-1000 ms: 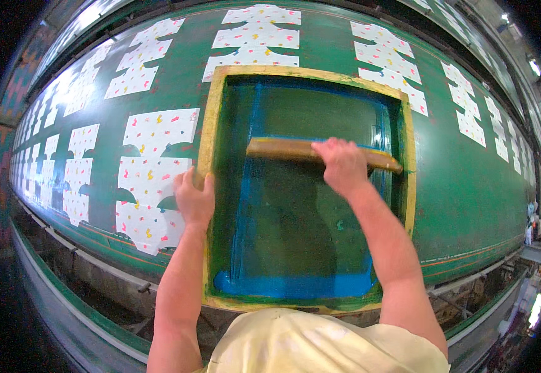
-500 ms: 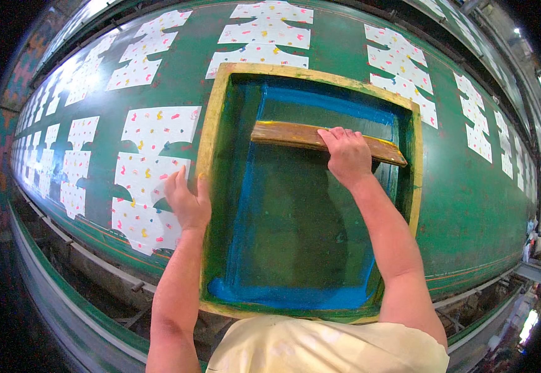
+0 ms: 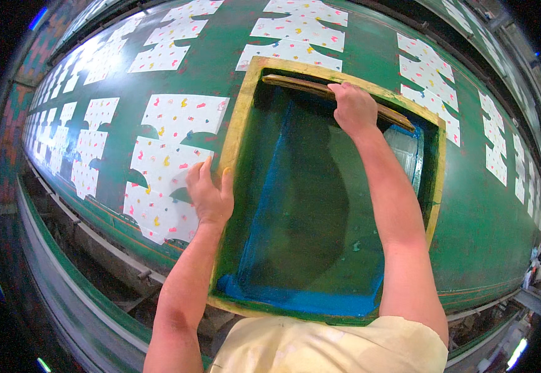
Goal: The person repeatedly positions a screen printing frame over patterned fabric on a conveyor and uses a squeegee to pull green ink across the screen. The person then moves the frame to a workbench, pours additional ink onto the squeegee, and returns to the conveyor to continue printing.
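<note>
Brown squeegee [image 3: 296, 84], yellow frame [image 3: 240, 118], blue ink [image 3: 301, 303], pink-and-yellow-patterned white pieces [image 3: 169, 146]

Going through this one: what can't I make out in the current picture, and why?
All in the head view:
- Beneath the framed screen: hidden by the screen itself.
- Lower edge of the wooden squeegee held by the right hand: hidden under its board.
- Left hand: contact with the frame's side unclear from above.
- Prints on the far-left white pieces: too small.
- Yellow shirt: cut off by the lower edge.
</note>
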A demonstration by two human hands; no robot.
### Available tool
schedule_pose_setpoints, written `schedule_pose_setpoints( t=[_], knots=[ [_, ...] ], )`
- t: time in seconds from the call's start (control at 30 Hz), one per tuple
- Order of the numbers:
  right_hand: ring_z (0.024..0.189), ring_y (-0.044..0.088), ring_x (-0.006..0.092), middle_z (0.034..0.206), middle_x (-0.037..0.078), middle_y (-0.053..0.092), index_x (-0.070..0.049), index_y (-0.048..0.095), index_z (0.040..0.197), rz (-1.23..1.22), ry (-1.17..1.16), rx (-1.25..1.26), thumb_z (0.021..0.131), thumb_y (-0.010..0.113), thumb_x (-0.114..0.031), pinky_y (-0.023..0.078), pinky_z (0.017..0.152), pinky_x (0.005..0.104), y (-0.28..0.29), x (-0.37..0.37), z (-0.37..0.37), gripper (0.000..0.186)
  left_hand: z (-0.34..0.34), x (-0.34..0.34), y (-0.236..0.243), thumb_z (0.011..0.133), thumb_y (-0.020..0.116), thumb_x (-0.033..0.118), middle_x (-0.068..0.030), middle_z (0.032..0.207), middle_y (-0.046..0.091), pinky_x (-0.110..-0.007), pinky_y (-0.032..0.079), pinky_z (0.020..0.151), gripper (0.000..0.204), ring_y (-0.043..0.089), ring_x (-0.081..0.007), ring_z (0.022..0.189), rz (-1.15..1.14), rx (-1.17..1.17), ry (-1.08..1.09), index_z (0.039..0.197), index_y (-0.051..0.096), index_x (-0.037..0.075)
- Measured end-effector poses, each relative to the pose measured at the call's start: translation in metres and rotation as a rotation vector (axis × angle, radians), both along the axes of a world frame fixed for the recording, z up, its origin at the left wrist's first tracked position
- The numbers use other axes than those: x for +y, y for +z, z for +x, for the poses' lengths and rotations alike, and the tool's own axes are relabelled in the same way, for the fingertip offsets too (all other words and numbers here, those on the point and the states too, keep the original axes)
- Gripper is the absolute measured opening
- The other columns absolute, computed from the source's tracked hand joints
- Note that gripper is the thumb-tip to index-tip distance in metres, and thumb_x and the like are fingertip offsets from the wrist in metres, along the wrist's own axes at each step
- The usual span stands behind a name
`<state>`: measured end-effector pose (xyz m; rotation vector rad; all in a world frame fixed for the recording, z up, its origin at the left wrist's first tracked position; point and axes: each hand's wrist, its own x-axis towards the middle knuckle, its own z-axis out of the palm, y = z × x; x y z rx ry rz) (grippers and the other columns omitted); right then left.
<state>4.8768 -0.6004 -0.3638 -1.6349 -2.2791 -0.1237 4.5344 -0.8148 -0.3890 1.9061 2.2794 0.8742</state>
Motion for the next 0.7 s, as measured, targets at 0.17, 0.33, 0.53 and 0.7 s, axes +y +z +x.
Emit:
schedule_pose_setpoints(
  t=[0.17,0.33,0.53,0.7],
  knots=[
    [0.112,0.078,0.0351,0.117,0.015,0.080,-0.014,0.079,0.126,-0.169,0.085,-0.086,0.093,0.064,-0.009,0.064,0.096,0.0508,0.018,0.019,-0.009,0.037,0.001,0.000,0.001,0.102,0.072,0.029,-0.0226,0.137,0.062,-0.053,0.040,0.119,0.053,0.055,-0.0425,0.133,0.004,-0.040,-0.008,0.144,0.062,-0.002],
    [0.114,0.077,0.0373,0.122,0.016,0.080,-0.016,0.077,0.128,-0.366,0.169,-0.170,0.088,0.062,-0.009,0.063,0.099,0.0517,0.041,-0.003,-0.010,0.044,-0.001,-0.001,-0.003,0.103,0.072,0.030,-0.0235,0.137,0.062,-0.053,0.042,0.116,0.052,0.055,-0.0427,0.133,0.047,-0.068,-0.037,0.144,0.063,-0.001],
    [0.109,0.076,0.0380,0.116,0.014,0.078,-0.018,0.076,0.129,-0.397,0.258,-0.141,0.086,0.064,-0.006,0.063,0.094,0.0515,0.042,-0.126,-0.021,0.047,-0.012,0.003,-0.016,0.109,0.063,0.040,-0.0239,0.123,0.071,-0.048,0.051,0.103,0.048,0.066,-0.0384,0.118,0.124,-0.373,0.035,0.131,0.071,-0.002],
    [0.104,0.078,0.0343,0.108,0.012,0.077,-0.017,0.076,0.118,-0.355,0.264,-0.116,0.084,0.071,-0.006,0.065,0.090,0.0482,0.044,-0.252,-0.038,0.036,-0.020,0.007,-0.018,0.112,0.058,0.047,-0.0200,0.102,0.076,-0.043,0.055,0.088,0.051,0.073,-0.0337,0.102,0.036,-0.740,0.135,0.111,0.076,-0.001]
  ],
)
